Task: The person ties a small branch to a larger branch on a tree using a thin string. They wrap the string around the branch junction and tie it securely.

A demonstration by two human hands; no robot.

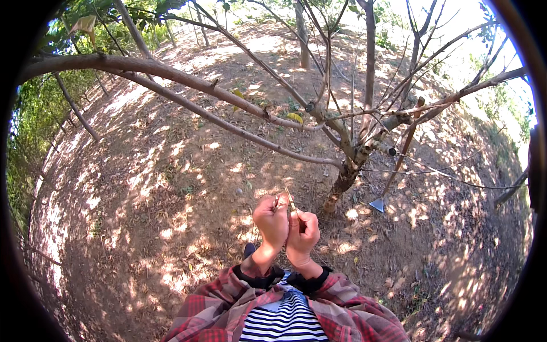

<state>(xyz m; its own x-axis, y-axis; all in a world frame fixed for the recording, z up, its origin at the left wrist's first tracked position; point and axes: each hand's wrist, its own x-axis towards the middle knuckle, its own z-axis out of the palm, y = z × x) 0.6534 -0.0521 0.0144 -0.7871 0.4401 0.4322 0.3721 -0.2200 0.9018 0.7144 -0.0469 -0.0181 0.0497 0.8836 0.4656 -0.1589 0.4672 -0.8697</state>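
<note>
My left hand (272, 219) and my right hand (302, 233) are raised close together in front of my chest, the sides of the hands touching. A thin, pale strip or twig (289, 198) stands up between them, its lower end pinched in my right fingers. The fingers of my left hand are curled around a small, dark, slender thing (276, 201), too small to name. How far the pale strip runs behind the fingers is hidden. Just beyond my hands stands a low, branching tree with a rough trunk (342, 184).
Long bare branches (171, 70) spread left and right at the tree's height. A long-handled tool with a wooden shaft (401, 158) and a metal blade (377, 205) leans in the tree, right of the trunk. Dry leaves litter the sloping soil (141, 205). More trunks (302, 38) stand farther off.
</note>
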